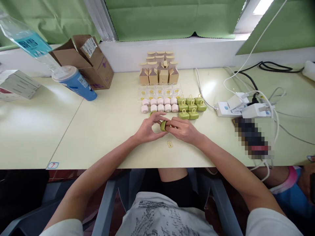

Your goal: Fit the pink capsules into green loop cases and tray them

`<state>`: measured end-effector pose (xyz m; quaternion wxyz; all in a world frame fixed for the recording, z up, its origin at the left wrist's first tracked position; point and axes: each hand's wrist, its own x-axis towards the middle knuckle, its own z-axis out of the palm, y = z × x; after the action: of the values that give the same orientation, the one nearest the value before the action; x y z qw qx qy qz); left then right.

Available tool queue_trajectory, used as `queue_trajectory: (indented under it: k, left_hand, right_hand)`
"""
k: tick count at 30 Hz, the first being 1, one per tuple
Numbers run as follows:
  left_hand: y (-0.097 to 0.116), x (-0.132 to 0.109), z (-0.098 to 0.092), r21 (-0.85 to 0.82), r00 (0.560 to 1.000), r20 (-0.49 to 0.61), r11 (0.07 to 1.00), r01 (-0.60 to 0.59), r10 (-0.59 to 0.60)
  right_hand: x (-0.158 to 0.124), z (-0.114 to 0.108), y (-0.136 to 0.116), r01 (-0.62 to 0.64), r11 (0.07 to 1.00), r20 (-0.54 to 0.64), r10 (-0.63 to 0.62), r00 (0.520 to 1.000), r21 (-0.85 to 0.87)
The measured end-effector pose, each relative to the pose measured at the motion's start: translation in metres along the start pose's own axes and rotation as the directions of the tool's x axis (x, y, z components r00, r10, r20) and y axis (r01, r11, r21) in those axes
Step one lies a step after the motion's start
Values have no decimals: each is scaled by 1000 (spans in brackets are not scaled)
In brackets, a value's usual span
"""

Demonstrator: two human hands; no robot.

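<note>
Half-closed, the left hand (150, 129) and right hand (181, 130) held a green case (162, 126) over the bench (115, 121), its hollow seemingly rightward, long axis near-to-far; pink pots (160, 108) stood beyond, a yellow loop (168, 143) nearer.

Bottle label (31, 43), carton label (89, 47), lettering unreadable

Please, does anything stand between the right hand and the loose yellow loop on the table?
Nothing visible stands between the right hand and the yellow loop, which lies on the table, closer to its near edge. That hand, however, is at the green piece, as is the left hand.
</note>
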<state>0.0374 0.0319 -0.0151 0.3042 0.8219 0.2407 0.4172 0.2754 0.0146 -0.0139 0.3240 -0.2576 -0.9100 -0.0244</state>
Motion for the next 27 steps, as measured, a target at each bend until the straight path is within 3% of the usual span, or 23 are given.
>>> queue_trajectory:
  k: [7, 11, 14, 19, 23, 27]
  left_hand:
    - [-7, 0, -3, -136, 998, 15, 989, 61, -60]
    - [-7, -1, -1, -290, 983, 47, 939, 185, -179]
    - [-6, 0, -1, -394, 964, 70, 880, 264, -258]
    - [-6, 2, -1, -494, 951, 70, 817, 297, -303]
    - [-10, 4, 0, -569, 932, 100, 748, 341, -349]
    - [-14, 8, -2, -633, 903, 20, 693, 344, -430]
  right_hand:
    - [2, 3, -4, -10, 996, -25, 8, 1000, -87]
    - [4, 8, -3, -28, 988, -152, 51, 987, 150]
    - [6, 7, -5, -132, 930, -146, 192, 970, 344]
    - [9, 3, -12, -319, 867, -105, 384, 917, 383]
    - [11, 4, -13, -263, 858, -189, 375, 908, 440]
    - [11, 2, -14, -283, 837, -218, 420, 881, 468]
